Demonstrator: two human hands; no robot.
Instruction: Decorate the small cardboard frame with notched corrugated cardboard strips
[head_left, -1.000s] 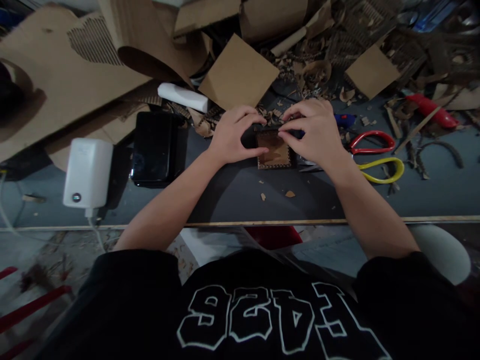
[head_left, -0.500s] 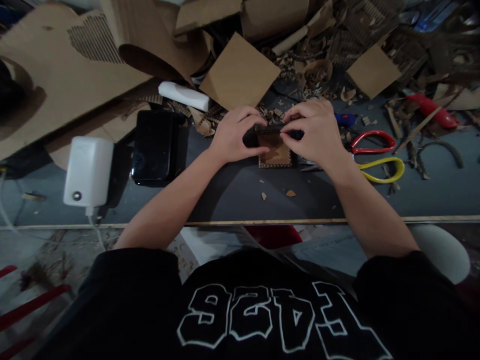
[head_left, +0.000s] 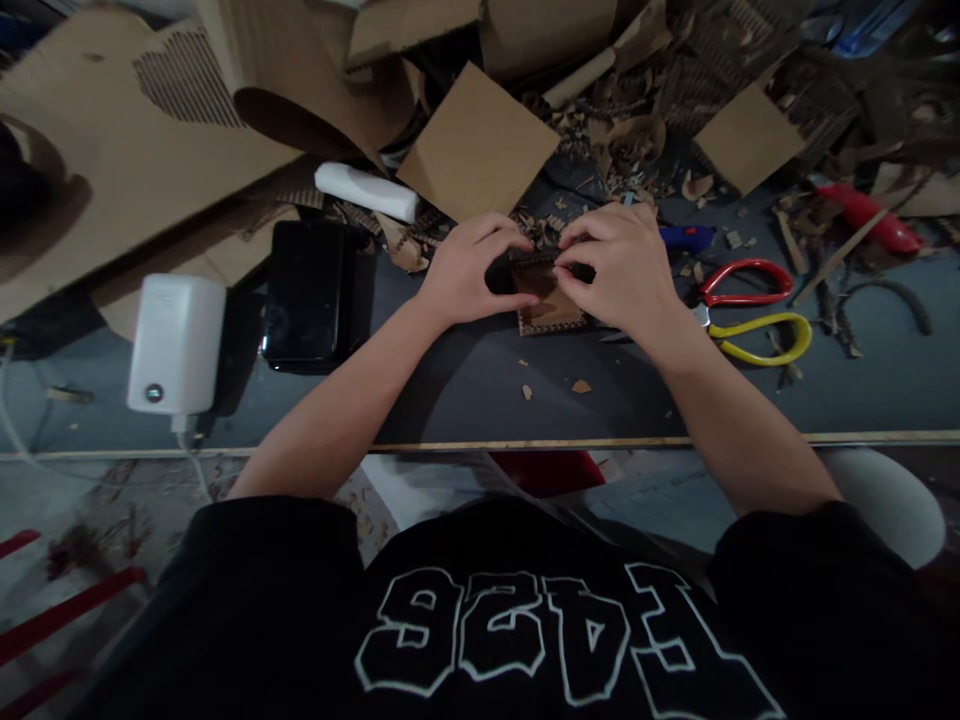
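A small square cardboard box (head_left: 553,308) with an open top and corrugated walls lies on the grey table between my hands. My left hand (head_left: 474,270) curves around its left side, the fingertips by the far corner and the thumb over the left wall, steadying it. At the far wall my right hand (head_left: 616,262) has thumb and forefinger pressed together; whatever they pinch is too small or hidden to tell. Beside my right wrist lie scissors (head_left: 756,312) with one red and one yellow handle, their blades partly under that hand.
Behind the hands lie a square cardboard sheet (head_left: 480,145), a smaller square (head_left: 748,138), and heaped scraps. A blue-handled tool (head_left: 688,238) and a red tool (head_left: 870,218) are rightward. Leftward are a white roll (head_left: 367,192), a black phone (head_left: 304,295) and a white charger (head_left: 177,345).
My right hand has shifted slightly left along the box's far wall, uncovering more of the blue handle and the scissors' pivot. My left hand has stayed nearly still.
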